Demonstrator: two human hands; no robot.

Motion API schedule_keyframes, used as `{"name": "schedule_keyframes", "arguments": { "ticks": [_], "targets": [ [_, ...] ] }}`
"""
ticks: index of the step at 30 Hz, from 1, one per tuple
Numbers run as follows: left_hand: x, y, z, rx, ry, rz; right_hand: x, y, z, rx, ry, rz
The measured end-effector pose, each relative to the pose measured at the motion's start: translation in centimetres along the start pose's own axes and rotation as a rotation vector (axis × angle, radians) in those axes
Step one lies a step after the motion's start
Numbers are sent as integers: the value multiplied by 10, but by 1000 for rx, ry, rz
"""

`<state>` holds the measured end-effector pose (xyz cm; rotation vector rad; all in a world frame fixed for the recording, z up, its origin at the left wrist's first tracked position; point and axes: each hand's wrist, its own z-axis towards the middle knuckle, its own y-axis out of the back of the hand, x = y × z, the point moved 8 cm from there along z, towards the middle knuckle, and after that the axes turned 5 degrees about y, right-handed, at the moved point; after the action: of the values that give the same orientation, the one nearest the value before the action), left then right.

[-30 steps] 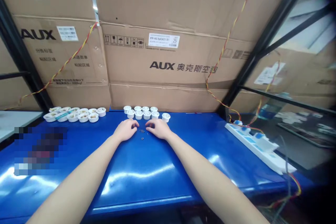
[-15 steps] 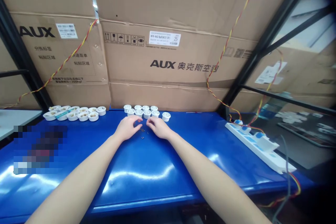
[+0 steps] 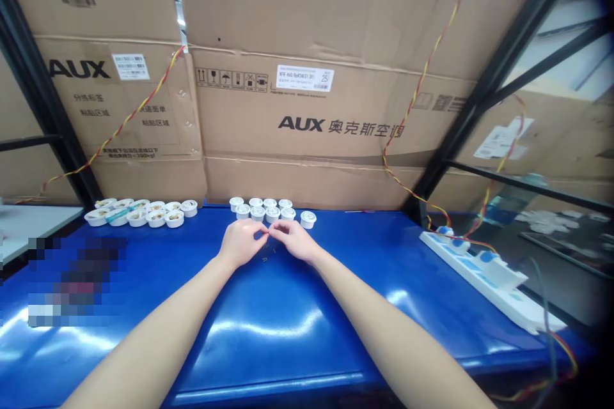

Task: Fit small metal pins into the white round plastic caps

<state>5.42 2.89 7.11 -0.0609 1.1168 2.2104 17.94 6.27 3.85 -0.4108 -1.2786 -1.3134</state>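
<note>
My left hand (image 3: 242, 243) and my right hand (image 3: 295, 239) meet fingertip to fingertip above the blue table (image 3: 283, 307). Each is closed in a pinch; whatever sits between the fingers is too small to name. Just below them lie several tiny brass-coloured screw-like pieces (image 3: 265, 259). Behind my hands stand two rows of small white lidded cups (image 3: 272, 215), with one white cup (image 3: 308, 220) a little apart on the right.
At the back left, several white open cups (image 3: 157, 218) hold small parts, with a teal tool (image 3: 119, 215) across them. A white power strip (image 3: 494, 284) runs along the right edge. Cardboard sheets (image 3: 307, 166) wall off the back. A pixelated dark object (image 3: 81, 281) lies left.
My hands have come together, and their fingertips now pinch at one spot where there was a gap. The view has tilted slightly upward.
</note>
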Motion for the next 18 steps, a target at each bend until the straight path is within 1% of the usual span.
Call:
{"name": "schedule_keyframes", "arguments": {
  "ticks": [4, 6, 8, 10, 12, 13, 15, 18],
  "targets": [
    [1, 0, 0, 17, 35, -4, 2, -3, 0, 19, 1, 13],
    [1, 0, 0, 30, 36, -24, 7, 0, 0, 1, 34, -44],
    [2, 0, 1, 35, 37, -47, 13, 12, -1, -77, 76, -203],
    [5, 1, 1, 33, 54, -60, 20, 33, -3, -222, 104, -451],
    [9, 2, 1, 36, 80, -68, 23, 55, -7, -358, 97, -703],
    [11, 2, 1, 40, 94, -72, 21, 64, -8, -387, 72, -795],
    [14, 2, 1, 49, 122, -80, 11, 74, -9, -337, 7, -906],
    [19, 2, 1, 57, 153, -94, -7, 80, -10, -208, -122, -950]
  ]
}}
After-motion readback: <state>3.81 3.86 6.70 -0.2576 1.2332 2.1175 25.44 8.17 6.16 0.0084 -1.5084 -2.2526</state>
